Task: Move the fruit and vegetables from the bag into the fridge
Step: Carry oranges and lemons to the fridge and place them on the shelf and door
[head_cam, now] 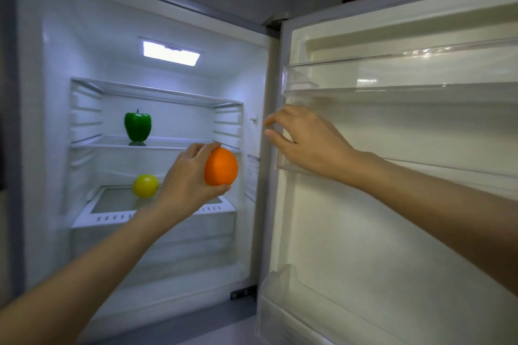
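**Orange in hand, two items already shelved**

The left hand [185, 176] gripped an orange [221, 166] at the mouth of the fridge [42, 64], not yet placed. The right hand [305, 143], fingers spread and empty, rested at the door [392, 218] edge. A green pepper [137, 126] and a lemon [145, 185] sat shelved. The bag was not in view; the remainder could not be determined.

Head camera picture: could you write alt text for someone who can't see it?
A person's left hand holds an orange up in front of an open fridge, while the right hand rests at the inner edge of the open door. Inside, a green bell pepper stands on a glass shelf and a yellow lemon lies on the shelf below.
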